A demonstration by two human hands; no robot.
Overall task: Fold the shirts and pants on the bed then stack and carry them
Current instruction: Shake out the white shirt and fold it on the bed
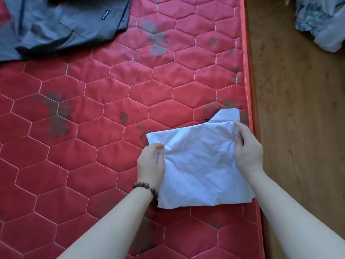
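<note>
A white shirt point(197, 163), folded into a compact rectangle with its collar sticking out at the far right, lies on the red quilted mattress point(93, 128) near the right edge. My left hand point(150, 163) grips the shirt's left edge, fingers curled round the fabric. My right hand point(247, 146) grips the right edge just below the collar. Dark grey-blue pants point(61, 25) lie spread flat at the far left corner of the bed, away from both hands.
The mattress edge point(252, 109) runs down the right side, with wooden floor point(298, 128) beyond it. A white and blue plastic bag point(323, 23) sits on the floor at the far right. A beaded bracelet point(146, 187) circles my left wrist.
</note>
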